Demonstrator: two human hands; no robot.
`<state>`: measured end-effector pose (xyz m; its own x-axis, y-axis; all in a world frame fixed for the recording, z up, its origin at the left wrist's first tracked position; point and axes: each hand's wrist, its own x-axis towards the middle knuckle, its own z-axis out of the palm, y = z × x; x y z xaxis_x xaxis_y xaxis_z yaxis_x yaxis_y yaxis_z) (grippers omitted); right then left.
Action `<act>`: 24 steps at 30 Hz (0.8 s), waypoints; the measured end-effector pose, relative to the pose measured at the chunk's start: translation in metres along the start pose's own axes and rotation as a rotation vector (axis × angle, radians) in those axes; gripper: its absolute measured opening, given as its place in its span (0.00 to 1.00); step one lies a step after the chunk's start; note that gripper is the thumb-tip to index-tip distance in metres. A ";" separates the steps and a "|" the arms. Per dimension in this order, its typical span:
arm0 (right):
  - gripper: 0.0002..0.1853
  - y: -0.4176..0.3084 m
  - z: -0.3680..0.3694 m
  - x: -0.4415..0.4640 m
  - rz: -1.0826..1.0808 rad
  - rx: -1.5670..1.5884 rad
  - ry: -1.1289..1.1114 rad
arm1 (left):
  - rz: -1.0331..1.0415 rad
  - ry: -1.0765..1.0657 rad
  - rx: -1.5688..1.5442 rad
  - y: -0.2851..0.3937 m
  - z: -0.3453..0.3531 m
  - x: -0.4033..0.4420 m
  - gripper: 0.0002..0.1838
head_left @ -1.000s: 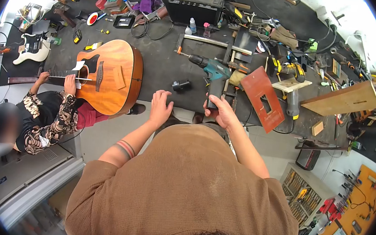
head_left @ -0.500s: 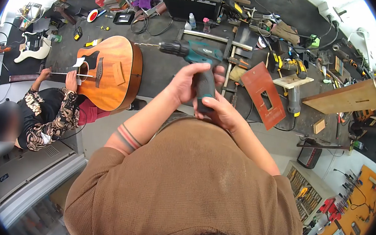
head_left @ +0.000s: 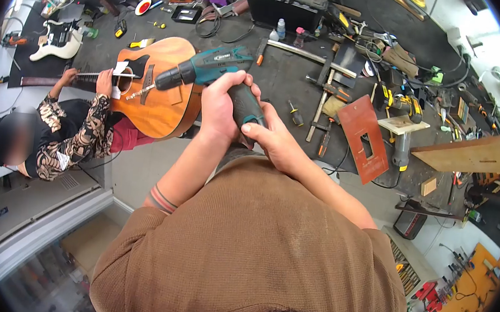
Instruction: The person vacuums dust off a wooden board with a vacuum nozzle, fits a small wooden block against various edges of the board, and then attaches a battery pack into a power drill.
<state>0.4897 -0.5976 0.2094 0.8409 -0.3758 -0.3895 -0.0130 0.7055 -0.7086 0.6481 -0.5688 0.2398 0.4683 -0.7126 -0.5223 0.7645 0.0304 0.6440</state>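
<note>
A teal and black cordless drill (head_left: 210,68) is held up in front of my chest, its bit pointing left. My left hand (head_left: 222,102) is wrapped round the upper part of its grip, below the drill body. Lower down, my right hand (head_left: 270,135) is closed round the base of the handle. The drill's chuck and bit overlap the view of an acoustic guitar (head_left: 161,111), and whether they touch it cannot be told. On the bench behind my right hand lies a small screwdriver (head_left: 295,113).
At the left a person (head_left: 54,131) rests both hands near the guitar's neck. A reddish-brown plate (head_left: 355,127) with a cutout, bar clamps (head_left: 308,54), a yellow drill (head_left: 405,105) and a wooden board (head_left: 466,156) lie on the bench (head_left: 236,49). A black amplifier (head_left: 282,9) stands behind.
My left hand has joined the right on the drill. The drill has been raised and moved left, and its bit now points down-left. The view has shifted a little.
</note>
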 end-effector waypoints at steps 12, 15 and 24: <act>0.39 0.013 -0.014 0.029 0.368 0.424 -0.288 | -0.188 0.156 -0.070 0.054 -0.053 0.053 0.10; 0.37 0.014 -0.008 0.026 0.375 0.351 -0.255 | -0.230 0.157 -0.074 0.040 -0.054 0.055 0.09; 0.24 0.018 0.000 -0.003 0.331 0.002 -0.333 | 0.169 0.096 0.143 -0.011 -0.024 -0.056 0.09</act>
<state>0.4869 -0.5835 0.1981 0.9194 0.0828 -0.3846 -0.3094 0.7560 -0.5768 0.6246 -0.5122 0.2482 0.6295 -0.6357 -0.4467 0.6043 0.0392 0.7958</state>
